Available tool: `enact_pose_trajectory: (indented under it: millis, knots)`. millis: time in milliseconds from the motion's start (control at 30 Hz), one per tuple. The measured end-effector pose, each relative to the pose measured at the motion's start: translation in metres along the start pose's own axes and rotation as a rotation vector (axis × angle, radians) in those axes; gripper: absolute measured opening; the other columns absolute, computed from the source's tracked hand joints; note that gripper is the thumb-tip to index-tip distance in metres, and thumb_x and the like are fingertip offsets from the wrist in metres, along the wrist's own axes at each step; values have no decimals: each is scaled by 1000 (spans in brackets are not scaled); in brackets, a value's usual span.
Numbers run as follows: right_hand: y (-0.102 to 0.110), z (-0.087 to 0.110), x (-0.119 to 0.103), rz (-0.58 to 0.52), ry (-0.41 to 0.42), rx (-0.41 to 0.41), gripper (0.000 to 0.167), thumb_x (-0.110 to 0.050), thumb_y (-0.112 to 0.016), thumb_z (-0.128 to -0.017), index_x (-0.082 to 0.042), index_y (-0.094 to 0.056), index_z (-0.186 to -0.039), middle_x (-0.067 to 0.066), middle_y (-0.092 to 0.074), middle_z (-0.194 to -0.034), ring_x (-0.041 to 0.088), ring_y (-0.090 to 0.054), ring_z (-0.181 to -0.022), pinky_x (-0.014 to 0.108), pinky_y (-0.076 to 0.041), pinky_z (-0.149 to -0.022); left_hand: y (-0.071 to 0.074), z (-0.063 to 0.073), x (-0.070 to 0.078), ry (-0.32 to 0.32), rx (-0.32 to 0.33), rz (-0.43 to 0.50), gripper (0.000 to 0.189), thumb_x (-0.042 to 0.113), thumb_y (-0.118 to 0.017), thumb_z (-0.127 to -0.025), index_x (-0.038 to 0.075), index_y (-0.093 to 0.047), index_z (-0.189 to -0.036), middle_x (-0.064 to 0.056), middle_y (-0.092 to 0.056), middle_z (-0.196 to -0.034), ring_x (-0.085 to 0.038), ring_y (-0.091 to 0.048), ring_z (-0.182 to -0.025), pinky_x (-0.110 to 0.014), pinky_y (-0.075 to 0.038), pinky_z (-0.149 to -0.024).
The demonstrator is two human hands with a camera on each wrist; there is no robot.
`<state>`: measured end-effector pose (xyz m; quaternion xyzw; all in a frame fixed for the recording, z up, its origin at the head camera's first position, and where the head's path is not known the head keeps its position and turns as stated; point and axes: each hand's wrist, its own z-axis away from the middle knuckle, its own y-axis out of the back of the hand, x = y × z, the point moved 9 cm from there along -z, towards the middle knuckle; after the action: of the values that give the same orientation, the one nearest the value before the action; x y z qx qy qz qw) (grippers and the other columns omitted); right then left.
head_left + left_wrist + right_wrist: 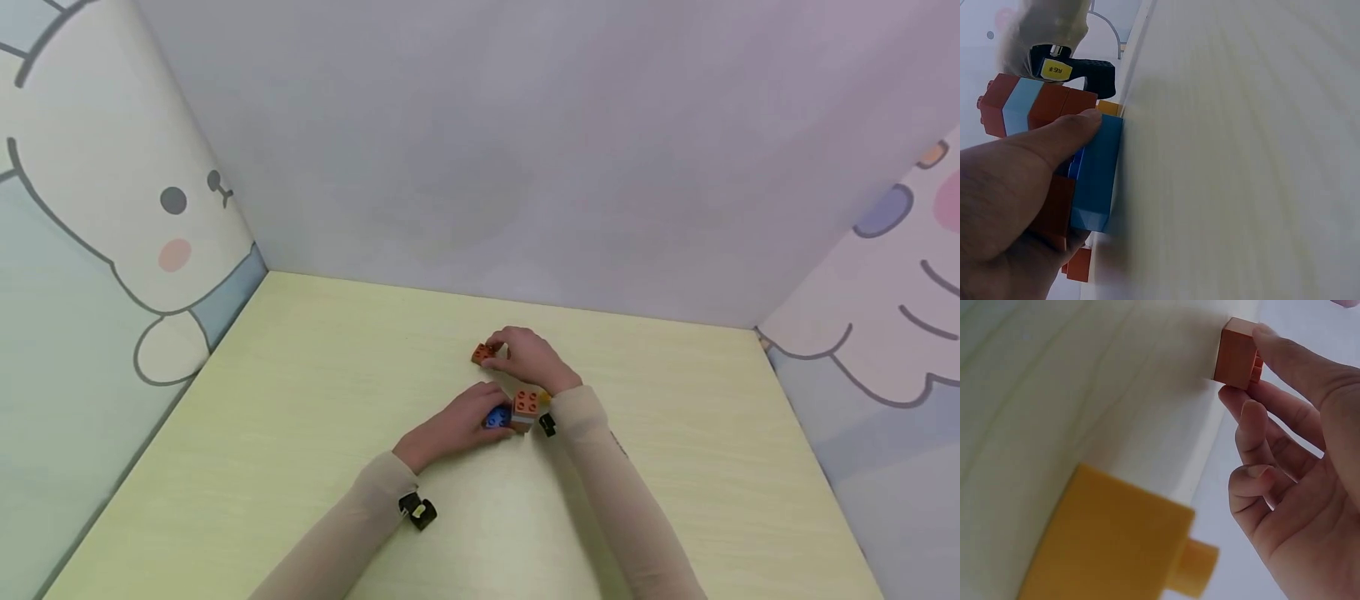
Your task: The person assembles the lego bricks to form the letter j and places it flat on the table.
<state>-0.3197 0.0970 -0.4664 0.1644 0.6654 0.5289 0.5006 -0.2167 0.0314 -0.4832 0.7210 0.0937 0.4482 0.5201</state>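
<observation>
My left hand (457, 425) grips a toy brick build around its blue brick (497, 418), low on the table. In the left wrist view the thumb presses the joint between this long blue brick (1099, 172) and a stack of reddish-orange bricks (1047, 103) with a pale layer in it. Another reddish brick (1055, 209) sits on the blue one by the palm. Beyond the build, my right hand (531, 360) pinches a small orange-red brick (1236, 353) between thumb and fingers, its studs facing the palm. That brick is right at the tabletop.
A yellow brick (1110, 531) stands close below the right hand, beside the stack. The pale wooden table (315, 400) meets a plain back wall (465, 167) and side walls with cartoon drawings. Black wrist devices (418, 510) are worn at both sleeves.
</observation>
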Motion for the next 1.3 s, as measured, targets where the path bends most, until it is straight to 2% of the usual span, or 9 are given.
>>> enact_pose_trajectory:
  millis: [267, 533, 733, 900, 1033, 1300]
  knots:
    - [0, 4, 3, -1, -16, -21, 36, -30, -72, -96, -10, -71, -126, 5, -73, -118, 16, -65, -96, 36, -55, -89, -1, 0, 0, -9, 11, -1, 40, 39, -69, -98, 10, -63, -125, -1, -64, -121, -12, -57, -107, -33, -51, -95]
    - [6, 21, 4, -17, -31, -38, 37, -28, -71, -97, -8, -70, -128, 7, -73, -121, 17, -67, -100, 36, -56, -89, -1, 2, 0, 2, 4, 14, 39, 38, -69, -98, 10, -63, -125, -2, -65, -120, -13, -57, -107, -32, -51, -95]
    - [16, 32, 2, 8, -24, -29, 37, -28, -73, -96, -9, -71, -128, 6, -74, -119, 15, -64, -91, 31, -55, -82, 0, 3, 0, -3, 20, 25, 38, 38, -69, -98, 11, -64, -124, 0, -65, -120, -12, -57, -107, -33, -51, -96]
    - [24, 44, 0, -22, -29, -29, 38, -28, -72, -96, -9, -70, -129, 6, -73, -119, 11, -60, -81, 28, -52, -76, 1, 4, 0, -4, 24, 18, 38, 39, -69, -98, 11, -64, -123, 0, -64, -119, -12, -57, -106, -33, -51, -95]
    - [30, 54, -3, -39, -21, -26, 38, -28, -72, -96, -11, -70, -130, 4, -73, -117, 10, -58, -79, 27, -51, -74, 1, 4, 0, -2, 20, 25, 39, 38, -70, -97, 11, -63, -124, -2, -65, -120, -14, -57, -109, -34, -52, -95]
    - [49, 74, -13, 8, 9, 14, 37, -29, -72, -96, -11, -70, -128, 2, -72, -112, 10, -57, -81, 26, -49, -73, -1, 3, -3, 13, 15, 31, 40, 39, -70, -97, 12, -63, -124, -1, -64, -122, -12, -57, -109, -33, -52, -96]
